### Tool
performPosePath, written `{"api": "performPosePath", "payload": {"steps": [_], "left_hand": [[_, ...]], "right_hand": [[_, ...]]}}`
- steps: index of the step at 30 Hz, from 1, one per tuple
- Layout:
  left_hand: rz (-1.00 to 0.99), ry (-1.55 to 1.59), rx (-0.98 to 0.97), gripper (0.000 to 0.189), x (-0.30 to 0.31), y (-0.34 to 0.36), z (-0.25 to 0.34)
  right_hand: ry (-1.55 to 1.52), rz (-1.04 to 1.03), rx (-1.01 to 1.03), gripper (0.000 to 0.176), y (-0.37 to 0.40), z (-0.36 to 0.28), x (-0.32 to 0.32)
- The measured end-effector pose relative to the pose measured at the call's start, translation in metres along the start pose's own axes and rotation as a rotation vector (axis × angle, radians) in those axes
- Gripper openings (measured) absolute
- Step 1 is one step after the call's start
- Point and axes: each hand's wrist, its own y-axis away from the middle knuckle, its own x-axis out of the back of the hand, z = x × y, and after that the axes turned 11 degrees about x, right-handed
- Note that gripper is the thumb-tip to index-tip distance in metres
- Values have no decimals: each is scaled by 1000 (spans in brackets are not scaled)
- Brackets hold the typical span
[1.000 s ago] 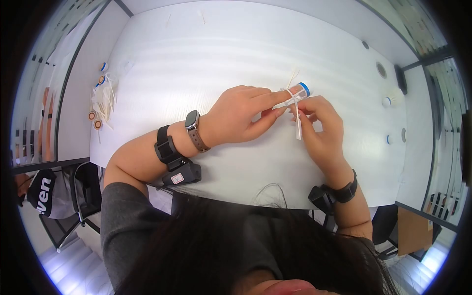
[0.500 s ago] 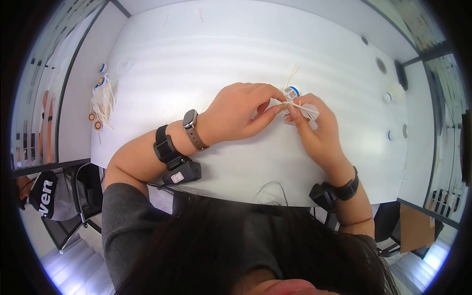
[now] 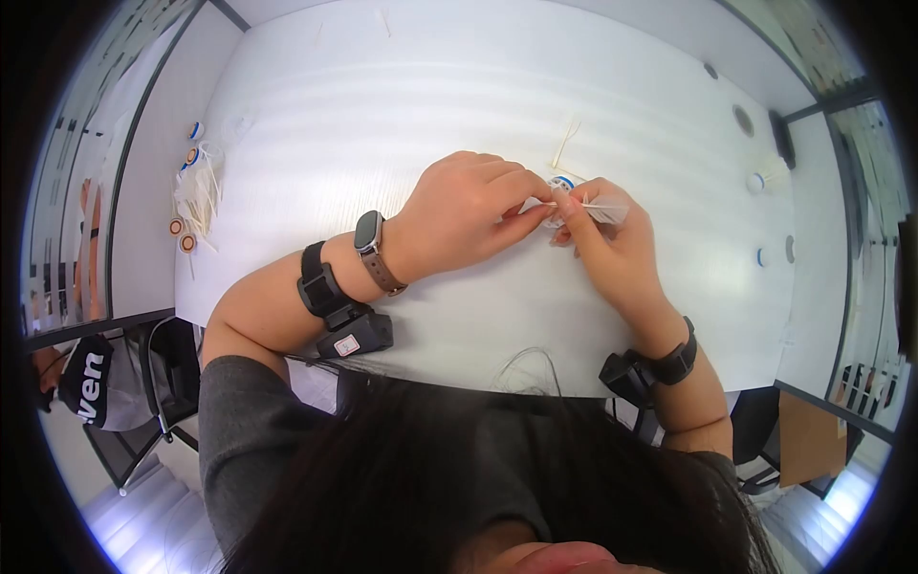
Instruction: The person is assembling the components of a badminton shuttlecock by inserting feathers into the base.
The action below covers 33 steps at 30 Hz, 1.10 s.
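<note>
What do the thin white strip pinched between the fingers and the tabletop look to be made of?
The thin white strip: probably a feather, soft matt vane on a stiff pale shaft, edges slightly translucent. The white tabletop: smooth laminate or coated board, satin finish, judging by soft banded light reflections; core not visible.

big white tbl [image 3: 430,96], glass walls [image 3: 865,163] l+r, dark chair [image 3: 177,373], pale floor [image 3: 143,517]

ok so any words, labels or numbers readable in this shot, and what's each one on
"ven": white letters on the black fabric item at the lower left edge; any letters before them are out of sight.
Small white label on the black strapped device at the left forearm: too small to read.
Dark smartwatch face: nothing legible.
</note>
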Motion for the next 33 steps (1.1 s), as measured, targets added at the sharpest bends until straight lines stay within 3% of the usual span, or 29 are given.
{"api": "performPosePath", "payload": {"steps": [4, 7, 10, 19, 27, 33], "left_hand": [[112, -197, -234, 16, 1, -6, -2], [76, -379, -367, 15, 6, -7, -4], [89, -479, -439, 4, 12, -7, -2], [110, -492, -466, 21, 9, -5, -3], [82, -569, -515, 24, 12, -6, -3], [18, -568, -592, 8, 16, -10, -2]], "right_hand": [[-70, 25, -80, 18, 1, -1, 1], [-102, 27, -181, 19, -2, -5, 2], [-118, 8, -214, 22, -2, -4, 4], [-156, 79, -220, 27, -4, -2, 2], [-180, 108, -220, 27, -4, 0, 1], [-185, 86, -196, 25, -3, 1, 1]]}}
